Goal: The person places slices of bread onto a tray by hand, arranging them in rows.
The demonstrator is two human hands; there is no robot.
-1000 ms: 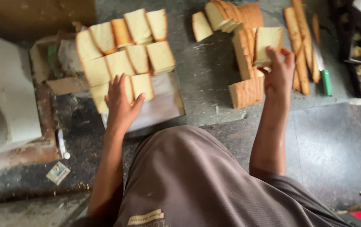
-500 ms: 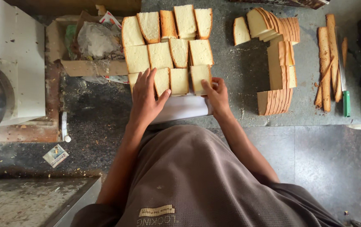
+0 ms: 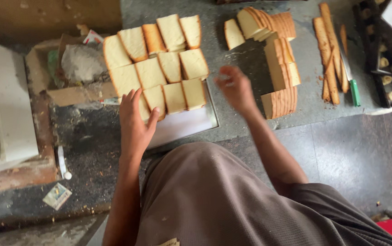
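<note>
From the head camera, the left hand (image 3: 134, 120) lay flat with fingers spread, its fingertips (image 3: 137, 96) pressing the near-left edge of the bread slices (image 3: 157, 61). These were pale, spongy squares with thin brown crusts, laid in three overlapping rows on a flat metal tray (image 3: 184, 125) lined with white paper; the tray sat at about 11 o'clock from the person's lap, on a rough grey stone worktop (image 3: 246, 59).

The right hand (image 3: 236, 86) hung in the air at 1 o'clock, blurred, fingers loosely curled and holding nothing, just right of the tray and near the sliced loaf stack (image 3: 280, 68). That stack stood on edge in blocks, crust sides brown and ridged, with more fanned slices (image 3: 259, 23) at 12 o'clock. Further right, at 2 o'clock, lay long brown crust strips (image 3: 328, 50) beside a knife with a green handle (image 3: 354, 91).

At 10 o'clock an open cardboard box (image 3: 59, 79) held crumpled grey plastic. The person's brown cloth garment (image 3: 214, 196) filled the lower middle.
</note>
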